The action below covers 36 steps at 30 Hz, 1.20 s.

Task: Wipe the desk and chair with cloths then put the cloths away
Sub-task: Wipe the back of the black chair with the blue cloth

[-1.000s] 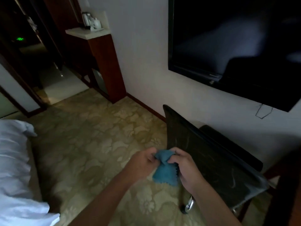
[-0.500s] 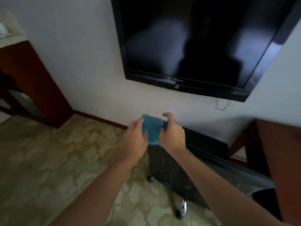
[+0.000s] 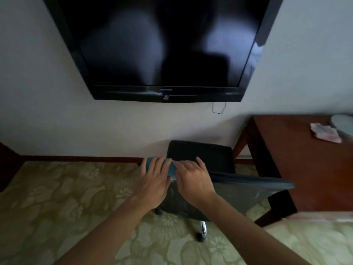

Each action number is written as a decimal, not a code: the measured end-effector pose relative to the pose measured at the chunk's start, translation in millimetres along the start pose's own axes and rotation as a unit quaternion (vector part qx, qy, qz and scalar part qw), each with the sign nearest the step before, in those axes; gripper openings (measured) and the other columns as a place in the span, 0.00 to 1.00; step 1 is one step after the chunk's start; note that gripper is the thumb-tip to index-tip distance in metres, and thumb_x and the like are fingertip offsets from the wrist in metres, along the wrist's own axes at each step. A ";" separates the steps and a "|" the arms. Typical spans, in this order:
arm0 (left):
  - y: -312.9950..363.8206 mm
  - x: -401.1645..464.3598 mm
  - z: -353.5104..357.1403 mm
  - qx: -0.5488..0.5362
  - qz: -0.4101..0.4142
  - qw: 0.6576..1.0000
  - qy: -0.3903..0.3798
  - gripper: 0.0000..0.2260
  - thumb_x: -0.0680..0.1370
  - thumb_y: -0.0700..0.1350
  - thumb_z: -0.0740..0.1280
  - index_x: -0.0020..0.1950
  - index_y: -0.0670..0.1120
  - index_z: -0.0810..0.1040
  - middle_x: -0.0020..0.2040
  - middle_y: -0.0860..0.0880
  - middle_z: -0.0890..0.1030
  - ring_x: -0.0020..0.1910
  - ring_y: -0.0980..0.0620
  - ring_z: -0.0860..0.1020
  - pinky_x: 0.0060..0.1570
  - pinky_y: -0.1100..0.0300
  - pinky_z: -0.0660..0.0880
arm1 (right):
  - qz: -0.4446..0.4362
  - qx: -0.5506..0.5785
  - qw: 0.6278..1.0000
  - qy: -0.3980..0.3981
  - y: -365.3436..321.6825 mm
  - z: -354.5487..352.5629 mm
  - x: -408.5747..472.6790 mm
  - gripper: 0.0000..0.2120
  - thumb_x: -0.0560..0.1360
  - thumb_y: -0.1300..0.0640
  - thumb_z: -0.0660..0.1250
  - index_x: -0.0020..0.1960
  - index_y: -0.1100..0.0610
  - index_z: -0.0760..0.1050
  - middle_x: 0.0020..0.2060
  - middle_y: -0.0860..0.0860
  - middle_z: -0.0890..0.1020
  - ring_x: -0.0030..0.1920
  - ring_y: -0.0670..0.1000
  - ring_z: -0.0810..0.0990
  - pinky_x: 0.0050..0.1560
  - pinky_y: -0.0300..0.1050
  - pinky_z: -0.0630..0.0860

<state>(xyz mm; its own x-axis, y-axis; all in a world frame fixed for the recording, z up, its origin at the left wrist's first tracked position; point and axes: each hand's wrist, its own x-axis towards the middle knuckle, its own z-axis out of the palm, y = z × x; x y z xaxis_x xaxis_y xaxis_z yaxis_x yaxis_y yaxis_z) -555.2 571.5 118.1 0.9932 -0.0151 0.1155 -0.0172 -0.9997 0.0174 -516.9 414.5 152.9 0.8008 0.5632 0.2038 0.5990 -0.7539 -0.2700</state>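
Observation:
A blue cloth (image 3: 171, 168) lies over the top edge of a black office chair (image 3: 236, 192), which stands in front of me with its seat (image 3: 200, 153) toward the wall. My left hand (image 3: 154, 180) and my right hand (image 3: 193, 180) rest side by side on the cloth with fingers spread, covering most of it. The dark red wooden desk (image 3: 298, 161) stands to the right of the chair. A pale pinkish cloth (image 3: 324, 133) lies on the desk near its far right edge.
A large black television (image 3: 164, 44) hangs on the white wall above the chair. A grey round object (image 3: 342, 123) sits at the desk's right edge. Patterned green carpet (image 3: 57, 197) covers the floor. A dark wooden cabinet edge (image 3: 7, 169) shows at the far left.
My view has swung right, from the bed and doorway to the television, chair and desk. Both hands carried the bunched blue cloth up and now press it flat on the chair's backrest top.

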 end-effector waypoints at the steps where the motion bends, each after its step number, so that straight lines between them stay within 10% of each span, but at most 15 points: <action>1: 4.6 1.7 -0.3 0.005 0.010 1.000 0.011 0.26 0.80 0.51 0.64 0.76 0.45 0.65 0.72 0.46 0.70 0.74 0.45 0.66 0.74 0.39 0.53 | 0.002 0.001 1.000 0.011 7.6 -2.1 -5.8 0.18 0.78 0.52 0.58 0.66 0.53 0.75 0.57 0.49 0.82 0.62 0.53 0.79 0.73 0.60 0.63; 7: 38.7 4.9 -1.5 0.010 0.058 0.998 0.009 0.32 0.71 0.44 0.75 0.74 0.44 0.71 0.69 0.47 0.76 0.70 0.44 0.73 0.73 0.39 0.60 | 0.009 0.040 0.999 0.035 51.8 -19.3 -39.1 0.17 0.76 0.56 0.64 0.64 0.51 0.77 0.60 0.47 0.82 0.66 0.55 0.76 0.72 0.67 0.60; 11: 82.9 7.4 -6.5 -0.026 0.078 0.996 -0.035 0.27 0.82 0.50 0.59 0.80 0.48 0.56 0.77 0.51 0.64 0.77 0.49 0.62 0.76 0.47 0.44 | 0.047 0.077 0.995 0.046 92.9 -36.1 -68.2 0.17 0.77 0.56 0.61 0.65 0.50 0.76 0.62 0.47 0.81 0.69 0.53 0.73 0.75 0.64 0.56; 15: 164.3 20.9 -19.2 -0.047 0.099 0.994 -0.021 0.27 0.82 0.55 0.53 0.80 0.48 0.56 0.77 0.49 0.64 0.76 0.47 0.63 0.77 0.46 0.51 | 0.108 0.127 0.978 0.122 131.6 -56.5 -96.9 0.18 0.77 0.58 0.58 0.63 0.52 0.78 0.63 0.48 0.80 0.69 0.50 0.73 0.76 0.59 0.57; 21: 296.3 86.1 -14.7 -0.009 0.182 0.983 -0.010 0.39 0.78 0.44 0.67 0.80 0.44 0.44 0.79 0.43 0.54 0.78 0.41 0.55 0.76 0.43 0.53 | 0.254 0.197 0.897 0.305 211.0 -90.6 -147.7 0.18 0.74 0.66 0.61 0.60 0.55 0.80 0.58 0.47 0.82 0.63 0.47 0.77 0.67 0.50 0.72; 28: 368.8 154.5 0.0 0.046 0.264 0.963 -0.037 0.35 0.80 0.42 0.64 0.80 0.45 0.46 0.81 0.43 0.49 0.80 0.41 0.49 0.76 0.44 0.54 | 0.414 0.367 0.779 0.297 281.7 -101.2 -157.8 0.16 0.80 0.58 0.60 0.64 0.46 0.76 0.52 0.34 0.80 0.53 0.30 0.76 0.53 0.31 0.73; 36: 350.8 159.7 3.8 -0.006 0.277 0.961 -0.022 0.41 0.76 0.46 0.69 0.80 0.49 0.46 0.81 0.47 0.47 0.80 0.46 0.44 0.78 0.45 0.51 | 0.346 0.530 0.740 0.225 323.3 -84.7 -109.2 0.22 0.84 0.54 0.55 0.77 0.54 0.60 0.77 0.48 0.61 0.77 0.46 0.54 0.78 0.48 0.51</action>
<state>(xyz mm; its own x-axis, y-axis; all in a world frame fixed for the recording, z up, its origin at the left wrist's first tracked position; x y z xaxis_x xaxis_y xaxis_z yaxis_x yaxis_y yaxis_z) -402.2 218.4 138.9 0.8354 -0.5456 0.0672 -0.5453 -0.8379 -0.0237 -410.7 80.6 123.0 0.9777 -0.1845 -0.1002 -0.0992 0.0148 -0.9950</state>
